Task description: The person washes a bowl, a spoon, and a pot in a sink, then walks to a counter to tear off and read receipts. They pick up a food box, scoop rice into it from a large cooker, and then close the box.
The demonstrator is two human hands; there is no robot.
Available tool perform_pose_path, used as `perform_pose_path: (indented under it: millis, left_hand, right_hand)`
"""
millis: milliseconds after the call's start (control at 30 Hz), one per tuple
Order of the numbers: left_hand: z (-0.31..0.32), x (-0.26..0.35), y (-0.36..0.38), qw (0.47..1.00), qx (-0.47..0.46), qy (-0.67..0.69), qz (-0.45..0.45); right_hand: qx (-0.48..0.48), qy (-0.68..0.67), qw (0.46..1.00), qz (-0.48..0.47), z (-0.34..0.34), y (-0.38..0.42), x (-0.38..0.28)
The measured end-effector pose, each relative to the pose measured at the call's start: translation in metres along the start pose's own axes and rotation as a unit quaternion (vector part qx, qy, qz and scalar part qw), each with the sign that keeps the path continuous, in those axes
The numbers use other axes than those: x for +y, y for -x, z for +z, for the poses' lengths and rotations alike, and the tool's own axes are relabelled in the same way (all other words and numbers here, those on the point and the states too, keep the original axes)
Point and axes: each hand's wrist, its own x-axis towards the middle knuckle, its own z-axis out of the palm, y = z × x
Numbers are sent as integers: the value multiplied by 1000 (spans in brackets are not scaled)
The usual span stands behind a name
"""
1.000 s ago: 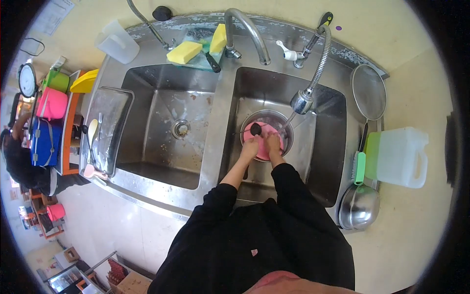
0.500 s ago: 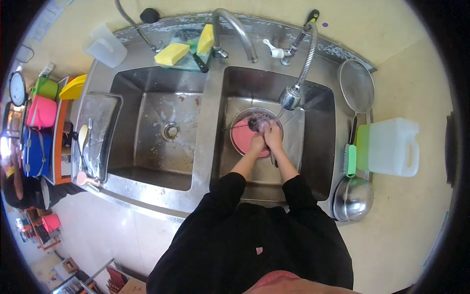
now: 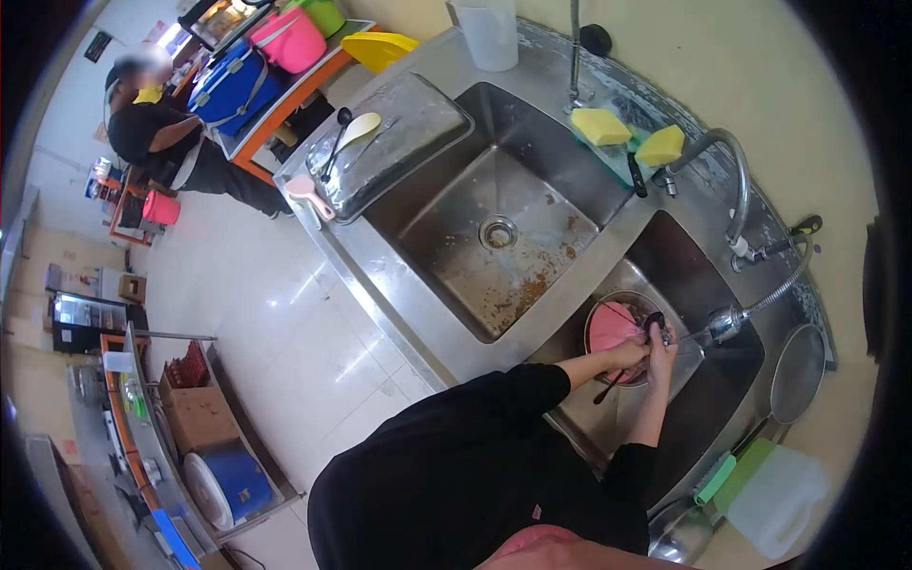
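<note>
From the head view, my gaze has swung left since a moment ago, yet my left hand (image 3: 629, 355) and right hand (image 3: 660, 344) stay clenched together around a small dark thing (image 3: 654, 324) over the pink bowl (image 3: 608, 328) in the right sink basin (image 3: 703, 285) under the spray hose (image 3: 727, 323), so washing carries on; no writing is readable.

a commercial kitchen: steel double sink (image 3: 456, 275), spray hose (image 3: 774, 290), tiled floor (image 3: 256, 323), stacked tubs (image 3: 237, 71).
</note>
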Motion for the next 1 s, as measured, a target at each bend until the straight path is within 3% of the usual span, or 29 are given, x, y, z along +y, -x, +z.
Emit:
perform_pose_path:
  millis: [33, 133, 167, 200, 233, 267, 300, 400, 433, 467, 500, 533, 567, 600, 633, 700, 733, 767, 800, 867, 900, 933, 1000]
  left_hand:
    - [6, 34, 31, 998, -35, -55, -8]
    - [-1, 22, 28, 993, -91, -38, -63]
    - [-5, 17, 21, 993, -54, -91, -60]
    - [-6, 18, 21, 994, -10, -109, -29]
    - [-7, 19, 23, 992, 33, -126, 1]
    - [-7, 26, 28, 989, 60, -133, 25]
    - [-7, 33, 33, 985, 87, -141, 49]
    - [-20, 104, 108, 978, 118, -141, 98]
    - [-38, 114, 122, 955, 128, -234, 132]
    - [-59, 125, 139, 921, 138, -326, 163]
    - [-69, 151, 173, 917, 186, -312, 163]
    - [-91, 153, 198, 921, 220, -264, 183]
    - [-107, 177, 233, 887, 254, -341, 180]
    - [-130, 188, 263, 873, 302, -332, 191]
    - [-163, 194, 290, 813, 352, -426, 183]
    - [-242, 202, 339, 534, 406, -709, 217]
    - [-264, 216, 361, 680, 479, -541, 123]
    - [-286, 230, 384, 752, 565, -336, 42]
    - [-337, 224, 399, 645, 598, -468, 84]
    - [-401, 231, 423, 627, 723, -278, 85]
    - [-443, 229, 432, 585, 749, -306, 56]
    - [-468, 229, 436, 503, 789, -353, 17]
    - [-484, 233, 436, 447, 806, -384, -45]
  right_hand:
    - [13, 109, 993, 33, -26, -17, 25]
    - [118, 160, 980, 13, -20, -28, 19]
    - [179, 169, 968, 45, -14, -27, 19]
    - [87, -2, 992, 88, -6, -20, 5]
    - [-6, -172, 977, 128, 2, -9, -14]
    - [-100, -335, 923, 163, 7, -4, -26]
    - [-76, -355, 918, 158, 9, -3, -29]
    - [-130, -21, 982, 133, -46, -50, 111]
    - [-156, 269, 947, 84, -41, -51, 129]
    - [-197, 556, 807, 23, -32, -41, 136]
    - [-247, 678, 692, -8, -27, -33, 149]
    - [-261, 712, 652, -1, -21, -27, 159]
    - [-261, 733, 628, 19, -13, -24, 161]
    - [-247, 717, 648, 71, -3, -21, 152]
    - [-228, 701, 665, 121, 7, -18, 144]
    - [-216, 675, 682, 180, 19, -19, 132]
    - [-209, 643, 716, 173, 21, -17, 131]
    - [-200, 612, 747, 165, 20, -16, 132]
    - [-191, 582, 775, 158, 20, -16, 131]
    - [-181, 504, 825, 180, 27, -15, 130]
    - [-176, 463, 847, 192, 31, -11, 128]
    - [-193, 462, 850, 163, 34, -7, 127]
    - [-225, 460, 852, 103, 34, 4, 123]
